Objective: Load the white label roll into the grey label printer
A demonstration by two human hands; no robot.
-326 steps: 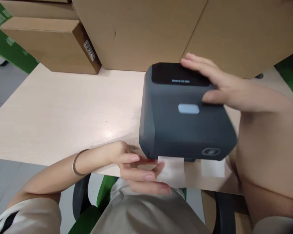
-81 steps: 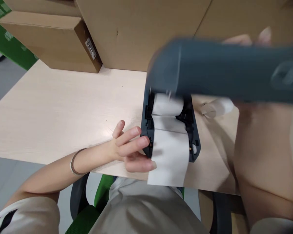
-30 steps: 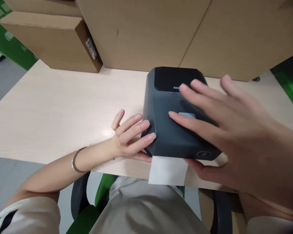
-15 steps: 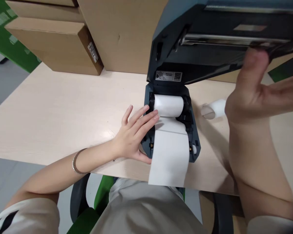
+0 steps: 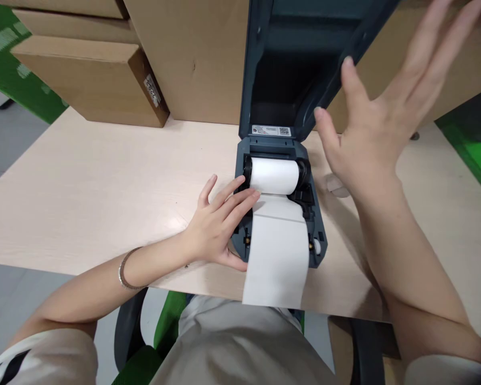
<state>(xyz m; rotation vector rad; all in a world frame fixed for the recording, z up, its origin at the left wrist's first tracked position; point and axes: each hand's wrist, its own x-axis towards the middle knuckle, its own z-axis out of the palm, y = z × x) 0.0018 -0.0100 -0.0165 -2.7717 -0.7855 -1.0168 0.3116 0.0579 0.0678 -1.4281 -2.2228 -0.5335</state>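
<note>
A dark grey label printer [image 5: 317, 243] stands at the table's near edge with its lid [image 5: 300, 59] swung fully up. Inside lies a white paper roll [image 5: 274, 176]; its paper strip [image 5: 277, 256] runs forward and hangs over the table edge. My left hand [image 5: 218, 224], with a bracelet on the wrist, rests flat and open against the printer's left side, fingertips by the roll. My right hand [image 5: 374, 123] is raised, open and spread, just right of the lid's edge, holding nothing.
Cardboard boxes [image 5: 92, 80] stand along the back of the light wooden table [image 5: 84, 187]. A small white roll [image 5: 336, 186] lies right of the printer, mostly behind my right wrist. A green chair [image 5: 164, 326] and floor show below.
The lid, shut a second ago, has swung fully upright. My right hand let go of it and now hovers open beside it. My left hand stayed on the printer's side.
</note>
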